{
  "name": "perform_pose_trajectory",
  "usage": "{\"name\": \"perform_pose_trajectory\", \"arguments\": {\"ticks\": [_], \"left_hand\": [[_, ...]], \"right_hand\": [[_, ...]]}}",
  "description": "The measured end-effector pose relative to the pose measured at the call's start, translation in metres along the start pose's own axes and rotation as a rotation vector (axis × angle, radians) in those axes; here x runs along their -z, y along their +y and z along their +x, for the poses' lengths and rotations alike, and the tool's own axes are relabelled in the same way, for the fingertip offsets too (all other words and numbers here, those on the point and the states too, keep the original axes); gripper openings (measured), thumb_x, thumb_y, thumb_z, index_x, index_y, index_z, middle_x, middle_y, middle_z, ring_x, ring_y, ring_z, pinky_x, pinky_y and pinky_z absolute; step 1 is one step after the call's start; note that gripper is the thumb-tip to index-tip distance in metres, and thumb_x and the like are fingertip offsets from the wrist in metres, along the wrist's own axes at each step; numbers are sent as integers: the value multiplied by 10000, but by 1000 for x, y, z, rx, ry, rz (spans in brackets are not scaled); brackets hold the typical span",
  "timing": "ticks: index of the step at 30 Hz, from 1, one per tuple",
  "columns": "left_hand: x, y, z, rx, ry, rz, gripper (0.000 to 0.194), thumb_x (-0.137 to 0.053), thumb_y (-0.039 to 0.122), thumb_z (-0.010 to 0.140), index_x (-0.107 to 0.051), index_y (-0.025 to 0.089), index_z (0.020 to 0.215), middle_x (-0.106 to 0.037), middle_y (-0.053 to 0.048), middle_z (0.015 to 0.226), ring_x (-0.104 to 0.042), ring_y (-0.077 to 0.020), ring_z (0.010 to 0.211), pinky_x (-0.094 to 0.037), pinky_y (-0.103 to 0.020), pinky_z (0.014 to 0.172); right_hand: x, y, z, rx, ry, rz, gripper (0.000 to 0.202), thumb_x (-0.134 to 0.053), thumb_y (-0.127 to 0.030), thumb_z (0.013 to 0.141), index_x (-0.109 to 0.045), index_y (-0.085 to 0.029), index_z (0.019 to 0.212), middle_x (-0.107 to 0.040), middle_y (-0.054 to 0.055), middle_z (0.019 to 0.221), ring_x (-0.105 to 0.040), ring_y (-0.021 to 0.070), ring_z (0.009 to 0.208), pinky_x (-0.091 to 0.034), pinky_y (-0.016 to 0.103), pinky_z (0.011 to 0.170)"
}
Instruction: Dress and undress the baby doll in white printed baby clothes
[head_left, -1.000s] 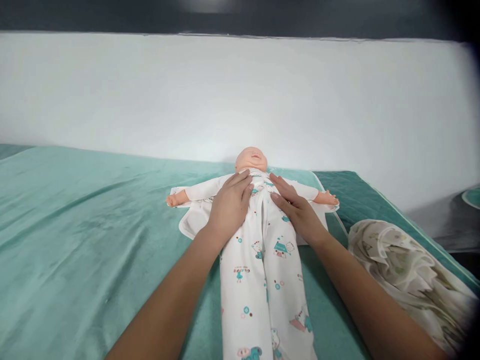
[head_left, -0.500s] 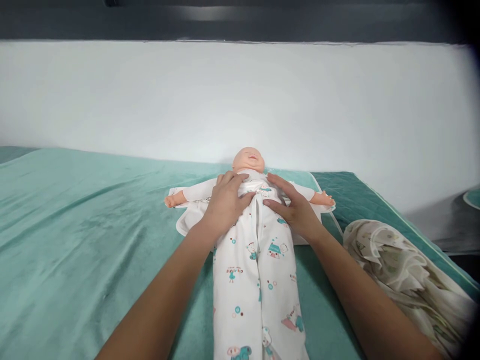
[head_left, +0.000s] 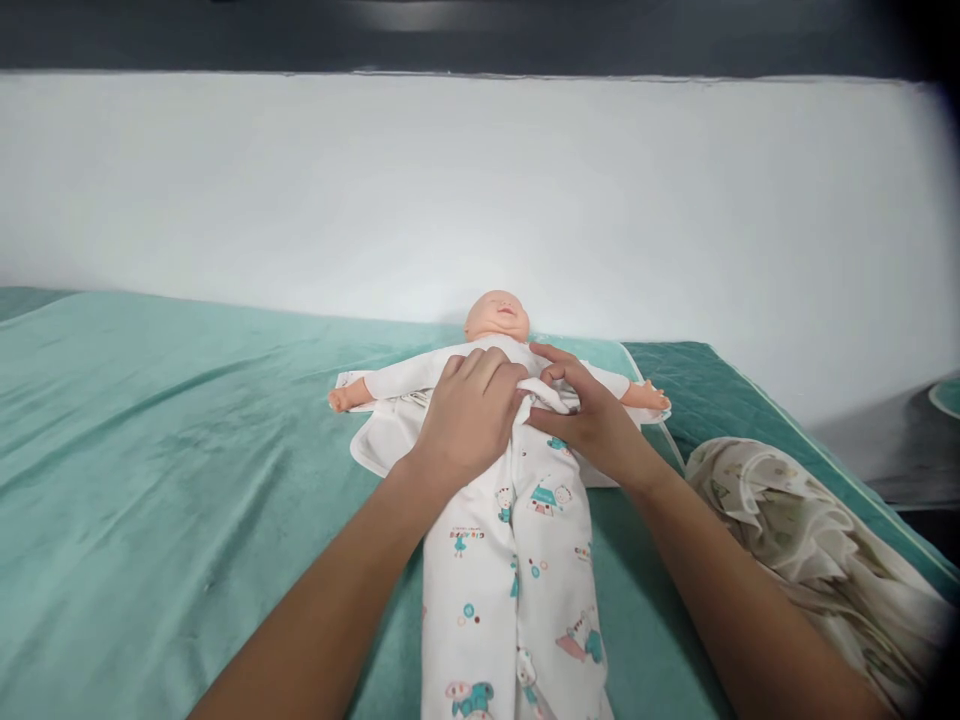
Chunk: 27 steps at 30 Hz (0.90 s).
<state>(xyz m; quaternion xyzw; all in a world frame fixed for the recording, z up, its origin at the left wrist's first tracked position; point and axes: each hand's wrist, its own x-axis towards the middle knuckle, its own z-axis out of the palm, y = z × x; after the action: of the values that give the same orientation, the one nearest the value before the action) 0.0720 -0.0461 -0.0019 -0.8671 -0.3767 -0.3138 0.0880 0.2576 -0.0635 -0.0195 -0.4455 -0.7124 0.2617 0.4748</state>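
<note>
A baby doll (head_left: 498, 318) lies face up, arms spread, in a white long-sleeved top. A white baby garment with cartoon prints (head_left: 551, 580) covers its lower body, a seam running down the middle. At the waist, my left hand (head_left: 476, 415) is closed on the garment's upper edge, its fingertips partly hidden behind the knuckles. My right hand (head_left: 592, 415) curls thumb and fingers around a raised white fold (head_left: 545, 393) of the same edge. Both hands are close together over the doll's belly. A white cloth (head_left: 386, 435) lies spread beneath the doll's torso and arms.
A green plush cover (head_left: 187, 480) extends left and under the doll. To the right lies a darker green quilted mat (head_left: 675, 375) with a crumpled white patterned cloth (head_left: 795, 530) on it. A white wall (head_left: 480, 190) rises directly behind the doll's head.
My left hand has moved right and closed at the waist. My right fingers have curled around the edge, which is now lifted into a fold. More of the doll's plain top shows.
</note>
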Motion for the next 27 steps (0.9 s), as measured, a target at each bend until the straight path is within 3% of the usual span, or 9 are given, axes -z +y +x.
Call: {"name": "perform_pose_trajectory", "arguments": {"ticks": [3,7,12,16,20,24,27], "left_hand": [[0,1,-1,-31,16,-28,275,-343,302,1014,-594,197,979,-642,-63,922,-558,-210,865,-371,-378,781],[1,1,-6,-8,56,-34,390,-336,391,1019,-567,207,765,-623,-31,740,-552,-176,736,-370,-357,746],[9,-9,-38,300,131,-110,468,-357,423,1001,-499,205,611,-545,-11,599,-499,-157,627,-368,-334,672],[19,-15,-76,544,102,-335,392,-414,441,979,-609,200,739,-602,3,668,-531,-151,658,-395,-306,655],[23,-14,-90,466,90,-484,232,-520,408,938,-648,220,984,-621,-13,899,-557,-156,820,-459,-301,791],[20,-14,-86,353,81,-485,297,-657,409,853,-617,239,1093,-548,-56,1103,-533,-205,1102,-437,-354,1000],[18,-16,-83,323,71,-486,314,-691,403,830,-596,236,1079,-519,-71,1179,-498,-225,1186,-405,-385,1061]], "right_hand": [[-2,-3,-2,145,89,-194,223,-714,-263,784,-492,-250,771,-553,38,1379,-451,287,1316,-329,504,1085],[-4,-5,-9,276,137,-410,241,-667,-164,778,-454,-243,700,-647,36,1066,-532,264,1064,-368,464,954],[3,4,-17,356,120,-364,224,-543,-50,698,-442,-248,721,-630,18,862,-533,222,870,-392,405,839],[5,2,-24,335,122,-346,219,-515,-49,682,-459,-248,753,-595,18,843,-514,221,869,-393,400,832],[-2,-12,-44,271,96,-335,189,-547,-99,740,-490,-251,836,-577,22,858,-504,219,853,-404,396,804],[-11,-26,-73,250,124,-384,153,-566,-147,785,-502,-255,873,-591,25,854,-500,238,897,-401,414,818],[-15,-34,-91,245,103,-426,170,-565,-137,769,-491,-256,865,-585,22,831,-497,242,899,-395,417,817]]}}
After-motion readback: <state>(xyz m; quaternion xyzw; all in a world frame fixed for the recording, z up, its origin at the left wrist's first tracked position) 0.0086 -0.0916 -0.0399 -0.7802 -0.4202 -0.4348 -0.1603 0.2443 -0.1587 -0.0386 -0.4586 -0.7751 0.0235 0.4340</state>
